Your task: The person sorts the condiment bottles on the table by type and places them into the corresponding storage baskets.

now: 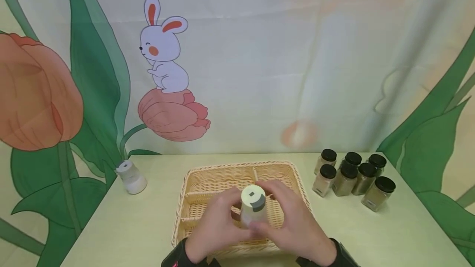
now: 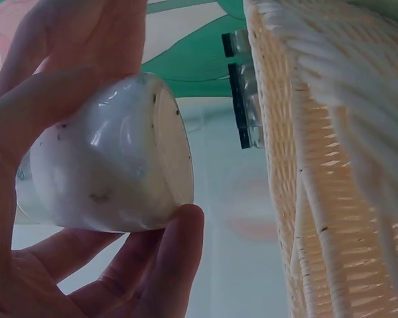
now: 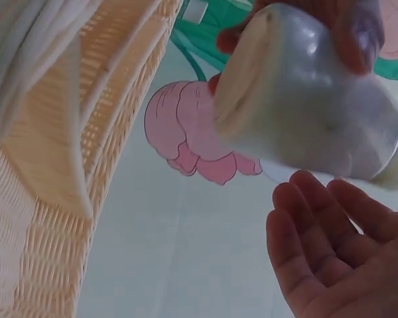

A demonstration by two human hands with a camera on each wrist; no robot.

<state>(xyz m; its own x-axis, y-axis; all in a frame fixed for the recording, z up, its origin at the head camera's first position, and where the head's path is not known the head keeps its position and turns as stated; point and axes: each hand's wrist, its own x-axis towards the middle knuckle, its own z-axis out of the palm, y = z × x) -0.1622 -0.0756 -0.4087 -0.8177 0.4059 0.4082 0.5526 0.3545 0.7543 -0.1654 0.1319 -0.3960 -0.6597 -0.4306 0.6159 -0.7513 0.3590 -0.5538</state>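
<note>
Both hands, left (image 1: 217,228) and right (image 1: 293,221), grip a white shaker (image 1: 253,208) from either side, held above the wicker basket (image 1: 208,178). A second shaker (image 1: 130,177) stands far left; seven dark-lidded jars (image 1: 352,178) stand right.

You are at a staged set rather than a lived-in room. A printed cloth backdrop (image 1: 297,52) hangs as the back wall, showing a cartoon rabbit (image 1: 165,48), pink tulips and green leaves, with fold creases in the fabric. In front of it a pale green surface (image 1: 371,234) carries only props: a divided wicker basket (image 1: 208,180), a cluster of black-lidded spice jars (image 1: 352,176) and a lone white shaker (image 1: 130,177).
</note>
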